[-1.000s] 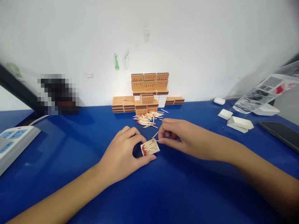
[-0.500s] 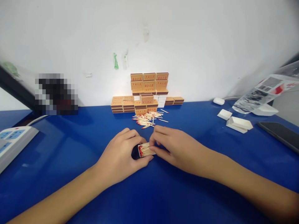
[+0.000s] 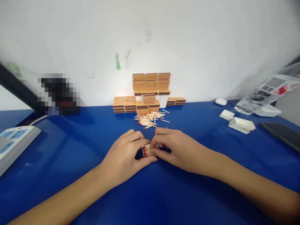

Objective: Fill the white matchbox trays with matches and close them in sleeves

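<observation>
A small white matchbox tray (image 3: 143, 152) filled with red-tipped matches (image 3: 147, 151) lies between my hands above the blue table. My left hand (image 3: 124, 154) grips its long sides, thumb on the near side and fingers on the far side. Over the tray's right part, my right hand (image 3: 174, 148) is closed in a pinch on the matches; its fingertips partly cover them. Just beyond my hands a loose heap of matches (image 3: 150, 119) is spread on the table. Behind that heap stand stacked matchboxes (image 3: 151, 85) with orange labels.
Two empty white trays (image 3: 241, 125) sit at the right, near a black phone (image 3: 281, 136), a white case (image 3: 220, 101) and a clear plastic package (image 3: 262, 93). On the left is a power strip (image 3: 21, 140). A white wall (image 3: 199, 47) closes off the back.
The tray and my left hand have shifted slightly right, and my right fingers now cover more of the matches. The whole view has also drifted a little.
</observation>
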Demonstrator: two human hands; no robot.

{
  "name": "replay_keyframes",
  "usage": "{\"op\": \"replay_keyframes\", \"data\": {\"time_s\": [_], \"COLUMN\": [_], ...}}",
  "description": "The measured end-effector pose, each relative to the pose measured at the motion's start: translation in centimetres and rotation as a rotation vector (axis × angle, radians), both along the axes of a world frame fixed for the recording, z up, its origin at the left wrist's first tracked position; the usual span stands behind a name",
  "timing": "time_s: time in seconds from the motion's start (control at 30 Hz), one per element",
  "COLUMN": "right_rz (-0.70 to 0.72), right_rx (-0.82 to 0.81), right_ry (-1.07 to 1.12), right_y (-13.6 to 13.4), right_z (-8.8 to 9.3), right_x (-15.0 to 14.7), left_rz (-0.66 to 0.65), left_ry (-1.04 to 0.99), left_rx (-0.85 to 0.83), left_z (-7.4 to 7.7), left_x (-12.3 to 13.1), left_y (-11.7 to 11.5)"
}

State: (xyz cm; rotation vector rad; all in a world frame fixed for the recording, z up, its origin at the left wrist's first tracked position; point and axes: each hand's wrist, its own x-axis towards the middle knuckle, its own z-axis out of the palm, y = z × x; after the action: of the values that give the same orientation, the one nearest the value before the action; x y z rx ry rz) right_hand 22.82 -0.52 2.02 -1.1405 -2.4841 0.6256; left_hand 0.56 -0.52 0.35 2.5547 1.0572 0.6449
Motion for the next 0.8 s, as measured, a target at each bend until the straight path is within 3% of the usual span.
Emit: {"op": "replay_keyframes", "data": {"time_s": [0.3,0.53,0.8], "right_rz": [-0.007,-0.119,-0.028], "right_rx": [-0.046,0.163,0.189], "right_ry": [0.089,0.017,-0.083], "right_y": [0.0,2.6,3.8], "right_z": [0.2,-0.2,-1.8], "right_x": [0.0,2.6,2.6], "left_rz": [-0.005,0.019,0.063], "left_ry": [-0.006,0.046,0.102], "left_rx": [-0.004,0.051,0.032], "left_z": [0.0,0.2,0.8], "left_x": [-0.1,-0.4,-0.4], "left_y": [-0.2,0.0,-0.2]}}
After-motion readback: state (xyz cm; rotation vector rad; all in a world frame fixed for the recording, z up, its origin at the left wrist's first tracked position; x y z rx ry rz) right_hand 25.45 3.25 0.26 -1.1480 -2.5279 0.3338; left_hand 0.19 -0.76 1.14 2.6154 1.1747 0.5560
